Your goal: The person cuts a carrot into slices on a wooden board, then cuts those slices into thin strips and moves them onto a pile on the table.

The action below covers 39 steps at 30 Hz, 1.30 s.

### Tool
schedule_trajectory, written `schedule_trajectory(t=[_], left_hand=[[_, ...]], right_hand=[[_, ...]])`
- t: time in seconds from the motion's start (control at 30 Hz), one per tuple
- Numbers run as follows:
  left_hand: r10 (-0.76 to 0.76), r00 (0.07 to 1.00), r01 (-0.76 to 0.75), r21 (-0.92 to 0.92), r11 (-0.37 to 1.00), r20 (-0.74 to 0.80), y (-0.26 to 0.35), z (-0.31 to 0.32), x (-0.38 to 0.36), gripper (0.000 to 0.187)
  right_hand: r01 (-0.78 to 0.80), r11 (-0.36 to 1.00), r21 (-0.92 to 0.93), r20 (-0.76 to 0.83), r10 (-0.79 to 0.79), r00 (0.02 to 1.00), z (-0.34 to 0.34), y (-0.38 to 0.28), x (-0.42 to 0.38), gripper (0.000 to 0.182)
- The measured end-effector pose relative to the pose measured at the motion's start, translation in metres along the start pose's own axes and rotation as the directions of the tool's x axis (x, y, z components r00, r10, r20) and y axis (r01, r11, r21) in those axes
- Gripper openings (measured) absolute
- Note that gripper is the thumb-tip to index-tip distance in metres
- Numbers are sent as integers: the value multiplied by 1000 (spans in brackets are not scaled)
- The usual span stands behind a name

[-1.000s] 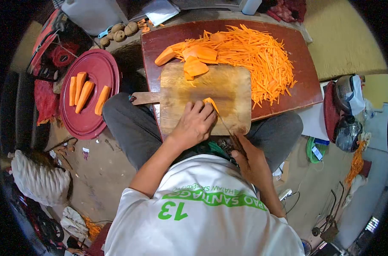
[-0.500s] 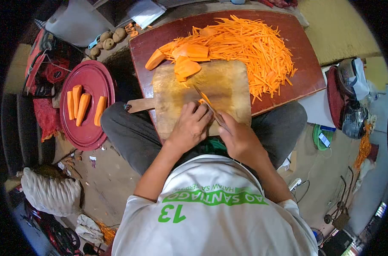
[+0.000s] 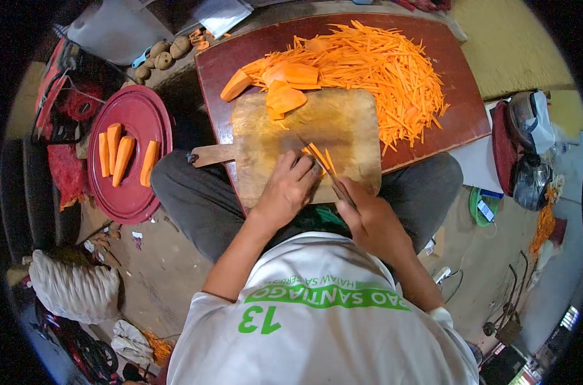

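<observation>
- The dark red desk [image 3: 458, 122] is carrying a big heap of thin orange carrot strips [image 3: 381, 70] – soft-looking and stringy.
- The wooden cutting board [image 3: 343, 128] is lying flat, smooth and worn.
- The left hand [image 3: 286, 190] is pressing a carrot slice [image 3: 317, 156] down on the board – fingertips should be tucking back.
- The right hand [image 3: 371, 221] is closing its grip around the knife [image 3: 333, 174], cutting thin, even sticks.

The single head-worn camera looked steeply down from above the person's white printed shirt [image 3: 317, 321], facing forward over their lap. Its wide, rounded lens bent the edges into dark corners. The pale wooden cutting board [image 3: 343, 128] sat near, upper middle, and the round dark-red plastic lid [image 3: 137, 192] lay at left.
</observation>
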<state>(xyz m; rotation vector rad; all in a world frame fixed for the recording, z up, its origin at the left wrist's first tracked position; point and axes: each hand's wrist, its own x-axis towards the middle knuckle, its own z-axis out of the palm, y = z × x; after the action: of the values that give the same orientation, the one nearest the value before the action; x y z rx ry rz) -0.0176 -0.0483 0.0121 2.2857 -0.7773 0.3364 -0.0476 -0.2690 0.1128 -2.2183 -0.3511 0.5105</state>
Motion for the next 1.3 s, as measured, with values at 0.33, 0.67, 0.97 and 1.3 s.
schedule_trajectory(t=[0.33,0.67,0.97,1.3], left_hand=[[18,1000,-18,-12,1000,-21,-1,-1,-3,31],[-27,1000,27,42,999,4,1,-4,-8,28],[-16,997,18,28,999,-72,-1,4,-13,27],[-26,994,28,16,999,-103,0,2,-10,32]], right_hand=[[73,996,60,-84,-68,994,17,6,23,39],[-42,997,-71,-11,41,999,19,-1,5,40],[-199,977,-71,129,207,970,-6,-10,-20,42],[-29,999,46,3,29,1000,4,-3,5,40]])
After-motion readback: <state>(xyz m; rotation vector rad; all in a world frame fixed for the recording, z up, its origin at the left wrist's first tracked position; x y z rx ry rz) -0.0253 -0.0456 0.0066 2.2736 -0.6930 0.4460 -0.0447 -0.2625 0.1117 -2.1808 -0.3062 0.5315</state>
